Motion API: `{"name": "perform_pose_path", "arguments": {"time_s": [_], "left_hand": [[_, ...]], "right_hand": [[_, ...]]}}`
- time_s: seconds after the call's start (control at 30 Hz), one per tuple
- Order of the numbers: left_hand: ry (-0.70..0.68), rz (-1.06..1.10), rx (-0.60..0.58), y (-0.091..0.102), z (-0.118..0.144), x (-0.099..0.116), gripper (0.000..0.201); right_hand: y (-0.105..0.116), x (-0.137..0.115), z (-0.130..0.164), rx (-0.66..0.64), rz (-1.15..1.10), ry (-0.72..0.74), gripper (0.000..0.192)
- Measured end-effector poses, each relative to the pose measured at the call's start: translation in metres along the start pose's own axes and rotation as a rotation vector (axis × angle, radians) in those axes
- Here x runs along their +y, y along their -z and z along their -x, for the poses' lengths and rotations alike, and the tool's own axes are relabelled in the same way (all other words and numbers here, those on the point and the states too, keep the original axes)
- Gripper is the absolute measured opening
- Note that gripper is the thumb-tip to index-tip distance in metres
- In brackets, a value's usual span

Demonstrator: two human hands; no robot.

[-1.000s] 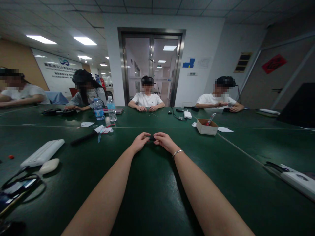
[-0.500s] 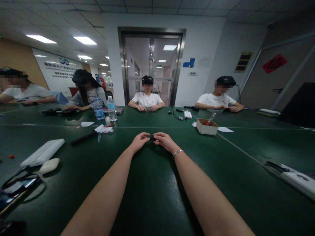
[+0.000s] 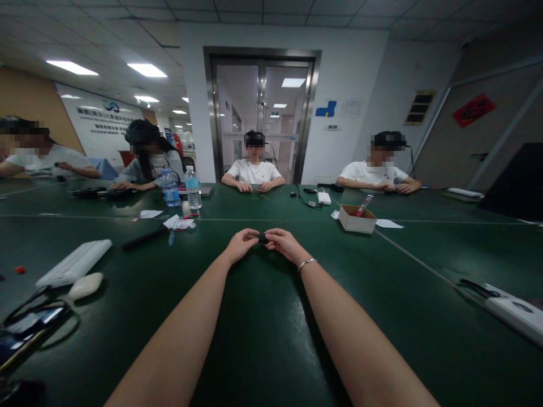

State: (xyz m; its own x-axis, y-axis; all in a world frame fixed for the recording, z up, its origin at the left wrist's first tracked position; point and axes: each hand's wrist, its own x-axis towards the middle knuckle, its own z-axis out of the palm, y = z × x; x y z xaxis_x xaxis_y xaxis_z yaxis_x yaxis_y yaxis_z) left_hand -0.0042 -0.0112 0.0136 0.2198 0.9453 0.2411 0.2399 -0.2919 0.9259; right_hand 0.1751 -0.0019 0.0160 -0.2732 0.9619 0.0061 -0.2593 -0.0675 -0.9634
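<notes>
Straight ahead, a small black object point(image 3: 263, 238) is held between my two hands, low over the green table point(image 3: 263, 316). My left hand point(image 3: 244, 246) pinches its left end between thumb and fingers. At the other end, the thumb and fingertips of my right hand point(image 3: 283, 243) close on it. A silver bracelet point(image 3: 306, 264) circles my right wrist. The object is too small and dark for me to make out its kind, and the fingers hide its ends.
A cardboard box point(image 3: 357, 220) with a pen-like item in it stands right of my hands. To the left are two water bottles point(image 3: 193, 189), paper scraps point(image 3: 180, 222), a black bar point(image 3: 144, 238) and a white case point(image 3: 75, 263). Several people sit around the table's far side.
My hands stay almost still with the black object between them. At the far left, a seated person's hand has risen. The person at the right has shifted their hands slightly.
</notes>
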Motion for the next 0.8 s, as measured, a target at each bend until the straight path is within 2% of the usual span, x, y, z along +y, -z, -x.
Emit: {"name": "perform_pose_path", "arguments": {"time_s": [0.63, 0.8], "left_hand": [[-0.048, 0.01, -0.025, 0.0017, -0.0046, -0.0064, 0.033], [0.072, 0.03, -0.081, 0.0035, -0.0092, 0.0024, 0.051]], "right_hand": [[0.0006, 0.0023, -0.0021, -0.001, -0.001, 0.011, 0.009], [0.0013, 0.002, -0.0013, 0.004, -0.025, 0.02, 0.01]]}}
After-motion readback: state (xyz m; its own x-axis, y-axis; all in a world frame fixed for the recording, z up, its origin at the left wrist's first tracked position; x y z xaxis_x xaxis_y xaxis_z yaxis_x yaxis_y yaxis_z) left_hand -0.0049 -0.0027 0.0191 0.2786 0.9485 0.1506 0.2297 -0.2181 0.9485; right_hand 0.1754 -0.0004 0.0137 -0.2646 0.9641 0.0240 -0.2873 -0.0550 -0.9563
